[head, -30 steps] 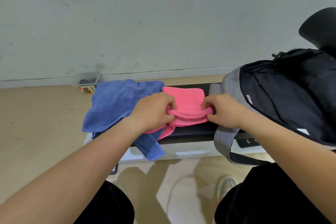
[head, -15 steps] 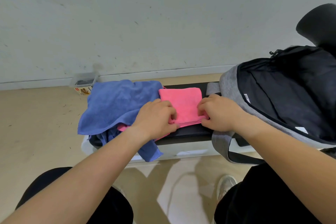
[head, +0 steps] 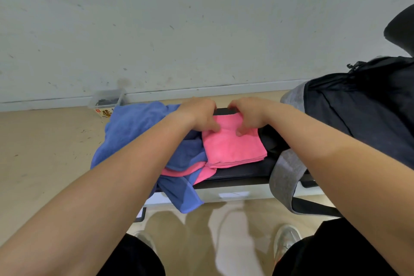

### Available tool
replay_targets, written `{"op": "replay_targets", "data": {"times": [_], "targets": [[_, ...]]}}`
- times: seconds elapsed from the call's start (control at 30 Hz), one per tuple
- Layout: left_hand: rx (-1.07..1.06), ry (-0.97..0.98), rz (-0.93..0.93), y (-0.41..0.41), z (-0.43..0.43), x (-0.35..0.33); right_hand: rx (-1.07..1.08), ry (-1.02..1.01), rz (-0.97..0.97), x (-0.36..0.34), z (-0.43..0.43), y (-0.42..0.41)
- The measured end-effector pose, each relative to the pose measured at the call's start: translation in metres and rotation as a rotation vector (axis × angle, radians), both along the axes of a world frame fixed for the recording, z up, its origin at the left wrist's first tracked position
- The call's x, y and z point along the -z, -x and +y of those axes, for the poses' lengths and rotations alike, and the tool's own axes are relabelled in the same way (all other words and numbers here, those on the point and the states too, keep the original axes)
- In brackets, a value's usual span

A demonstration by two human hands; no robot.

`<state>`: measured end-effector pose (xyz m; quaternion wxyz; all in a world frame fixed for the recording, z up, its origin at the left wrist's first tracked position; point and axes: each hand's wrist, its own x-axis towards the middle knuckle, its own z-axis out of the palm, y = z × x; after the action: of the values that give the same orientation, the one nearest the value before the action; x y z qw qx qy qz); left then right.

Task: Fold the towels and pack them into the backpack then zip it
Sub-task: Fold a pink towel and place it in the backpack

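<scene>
A pink towel [head: 233, 148] lies folded into a small square on the black bench top [head: 237, 173]. My left hand [head: 198, 114] and my right hand [head: 249, 114] both rest on its far edge, fingers curled and pinching the cloth. A crumpled blue towel [head: 136, 132] sits to the left, hanging over the bench's front edge, with another pink towel [head: 181, 171] peeking from beneath it. The grey backpack [head: 367, 114] stands at the right, its dark inside showing through the unzipped opening.
A small box [head: 105, 105] sits on the floor by the wall's baseboard, behind the blue towel. A grey backpack strap [head: 284, 177] droops over the bench front. A black chair part [head: 401, 29] shows at the upper right. My shoes [head: 286, 242] are on the floor below.
My hands moved from the near edge of the pink towel to its far edge. The towel now lies flat as a neat folded square.
</scene>
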<state>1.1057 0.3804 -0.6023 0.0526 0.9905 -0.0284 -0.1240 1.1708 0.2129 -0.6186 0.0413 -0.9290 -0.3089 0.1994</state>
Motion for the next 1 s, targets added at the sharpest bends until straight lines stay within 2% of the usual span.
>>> {"op": "replay_targets", "data": {"times": [0.1, 0.2, 0.3, 0.47, 0.53, 0.6, 0.63, 0.7, 0.83, 0.93, 1.0], "targets": [[0.029, 0.15, 0.064, 0.005, 0.005, -0.012, -0.01, -0.109, 0.03, -0.008, -0.011, 0.006], [0.001, 0.402, -0.072, 0.018, 0.009, -0.024, 0.092, -0.292, 0.098, -0.024, -0.028, 0.017], [-0.116, 0.622, -0.195, 0.032, 0.009, -0.026, 0.21, -0.493, 0.191, -0.04, -0.045, 0.03], [-0.34, 0.832, -0.387, 0.048, 0.0, -0.016, 0.416, -0.821, 0.334, -0.043, -0.057, 0.056], [-0.367, 0.92, -0.374, 0.053, -0.006, -0.01, 0.483, -0.872, 0.307, -0.033, -0.055, 0.064], [-0.367, 1.007, -0.249, 0.058, -0.009, -0.004, 0.502, -0.831, 0.231, -0.023, -0.054, 0.069], [-0.341, 0.988, -0.197, 0.059, -0.009, -0.002, 0.49, -0.779, 0.176, -0.02, -0.053, 0.071], [-0.245, 0.804, -0.181, 0.058, -0.004, 0.001, 0.461, -0.642, 0.068, -0.019, -0.053, 0.074], [-0.19, 0.562, -0.125, 0.052, -0.001, 0.008, 0.407, -0.424, 0.04, -0.014, -0.045, 0.072], [-0.14, 0.343, -0.108, 0.041, -0.005, 0.016, 0.279, -0.215, -0.093, -0.005, -0.036, 0.062], [-0.091, 0.18, -0.13, 0.033, -0.007, 0.017, 0.227, -0.152, -0.178, -0.001, -0.033, 0.054]]}}
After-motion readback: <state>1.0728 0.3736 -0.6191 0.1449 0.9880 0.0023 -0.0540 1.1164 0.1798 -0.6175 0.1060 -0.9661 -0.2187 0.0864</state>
